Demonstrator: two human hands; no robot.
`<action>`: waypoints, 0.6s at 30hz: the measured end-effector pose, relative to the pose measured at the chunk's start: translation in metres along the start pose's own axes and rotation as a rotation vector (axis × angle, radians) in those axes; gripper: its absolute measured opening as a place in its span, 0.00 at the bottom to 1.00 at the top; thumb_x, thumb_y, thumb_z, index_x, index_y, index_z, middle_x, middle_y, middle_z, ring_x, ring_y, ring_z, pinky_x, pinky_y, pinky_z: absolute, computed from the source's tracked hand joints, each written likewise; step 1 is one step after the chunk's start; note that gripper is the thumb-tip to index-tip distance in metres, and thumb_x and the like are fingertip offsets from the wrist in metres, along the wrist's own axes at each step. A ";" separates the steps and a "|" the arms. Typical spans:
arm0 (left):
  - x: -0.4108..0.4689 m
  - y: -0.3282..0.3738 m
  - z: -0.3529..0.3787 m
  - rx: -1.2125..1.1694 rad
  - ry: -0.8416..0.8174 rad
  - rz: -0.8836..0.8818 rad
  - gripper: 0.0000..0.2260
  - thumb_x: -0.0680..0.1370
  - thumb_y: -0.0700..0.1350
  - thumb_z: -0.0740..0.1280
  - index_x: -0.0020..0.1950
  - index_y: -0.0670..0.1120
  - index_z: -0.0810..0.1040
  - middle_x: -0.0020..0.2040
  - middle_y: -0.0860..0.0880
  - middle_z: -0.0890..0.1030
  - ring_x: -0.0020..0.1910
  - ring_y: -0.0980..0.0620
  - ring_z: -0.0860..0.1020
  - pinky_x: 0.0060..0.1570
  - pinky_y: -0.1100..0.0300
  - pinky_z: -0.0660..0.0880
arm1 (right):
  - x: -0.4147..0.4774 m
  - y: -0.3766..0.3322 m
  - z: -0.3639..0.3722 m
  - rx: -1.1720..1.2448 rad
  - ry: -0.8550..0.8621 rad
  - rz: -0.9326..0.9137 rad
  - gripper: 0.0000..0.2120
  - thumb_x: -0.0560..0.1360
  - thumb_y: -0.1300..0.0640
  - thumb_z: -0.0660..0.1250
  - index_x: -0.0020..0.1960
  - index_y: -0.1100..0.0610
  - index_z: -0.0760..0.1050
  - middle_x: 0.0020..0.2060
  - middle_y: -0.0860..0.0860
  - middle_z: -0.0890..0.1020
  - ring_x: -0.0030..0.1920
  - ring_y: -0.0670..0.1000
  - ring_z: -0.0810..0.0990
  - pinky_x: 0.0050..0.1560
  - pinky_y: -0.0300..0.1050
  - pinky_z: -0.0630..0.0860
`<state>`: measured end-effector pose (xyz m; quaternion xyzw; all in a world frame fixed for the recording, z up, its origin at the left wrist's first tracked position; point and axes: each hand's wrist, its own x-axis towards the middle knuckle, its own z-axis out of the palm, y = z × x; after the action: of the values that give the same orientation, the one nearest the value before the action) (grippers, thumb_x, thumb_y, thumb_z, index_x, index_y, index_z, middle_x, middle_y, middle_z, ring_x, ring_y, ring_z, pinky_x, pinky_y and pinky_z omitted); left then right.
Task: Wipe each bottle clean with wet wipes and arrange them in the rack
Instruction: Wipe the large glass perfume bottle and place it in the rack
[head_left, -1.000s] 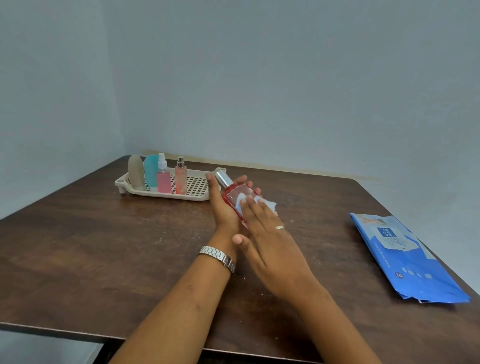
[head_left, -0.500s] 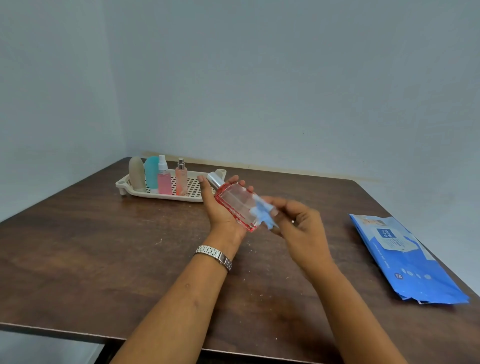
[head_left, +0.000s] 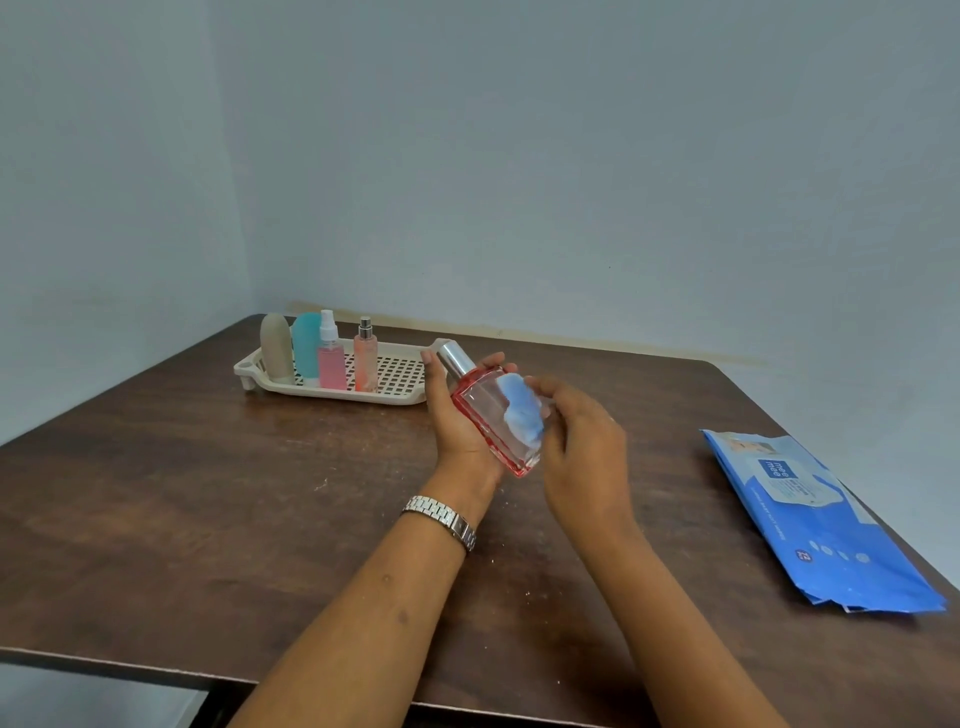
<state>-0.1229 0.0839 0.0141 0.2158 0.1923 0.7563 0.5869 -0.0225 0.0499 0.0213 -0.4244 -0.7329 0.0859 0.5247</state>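
My left hand (head_left: 457, 415) cradles a flat, clear red-edged bottle (head_left: 488, 421) with a silver cap, tilted with the cap pointing up and left. My right hand (head_left: 582, 447) pinches a bluish-white wet wipe (head_left: 519, 410) against the bottle's right face. Behind the hands, a beige perforated rack (head_left: 400, 387) holds a beige bottle (head_left: 276, 347), a teal bottle (head_left: 305, 343), a pink spray bottle (head_left: 331, 358) and a slim peach spray bottle (head_left: 365, 356), all upright at its left end.
A blue pack of wet wipes (head_left: 810, 519) lies flat near the right edge of the dark brown wooden table (head_left: 156, 509). Walls meet in a corner behind the rack. A metal watch (head_left: 441, 519) is on my left wrist.
My right hand lifted off the bottle's face, moved to its right side with the wipe bunched up, and now presses the wipe on the upper right face. The bottle tilted slightly.
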 end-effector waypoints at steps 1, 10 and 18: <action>0.001 0.000 0.000 -0.005 -0.005 0.005 0.32 0.74 0.70 0.53 0.43 0.41 0.78 0.39 0.44 0.78 0.38 0.47 0.78 0.44 0.55 0.74 | -0.003 -0.003 0.002 -0.028 -0.064 -0.044 0.16 0.78 0.56 0.55 0.62 0.56 0.75 0.56 0.49 0.80 0.56 0.45 0.76 0.56 0.44 0.75; -0.003 -0.006 0.002 0.120 -0.089 -0.038 0.34 0.73 0.71 0.56 0.52 0.40 0.78 0.44 0.43 0.81 0.44 0.46 0.81 0.49 0.51 0.78 | 0.007 -0.006 0.005 -0.290 -0.392 -0.109 0.24 0.82 0.46 0.48 0.76 0.47 0.50 0.76 0.47 0.53 0.75 0.47 0.50 0.75 0.49 0.49; -0.002 -0.001 0.002 0.150 -0.183 -0.047 0.42 0.67 0.76 0.52 0.57 0.41 0.78 0.48 0.43 0.81 0.47 0.44 0.80 0.47 0.51 0.76 | -0.001 -0.016 0.002 -0.201 -0.296 -0.306 0.21 0.78 0.63 0.57 0.69 0.52 0.68 0.70 0.49 0.68 0.72 0.47 0.60 0.69 0.35 0.49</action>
<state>-0.1203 0.0821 0.0147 0.3229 0.1990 0.7029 0.6018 -0.0322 0.0397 0.0283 -0.3412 -0.8626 -0.0070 0.3735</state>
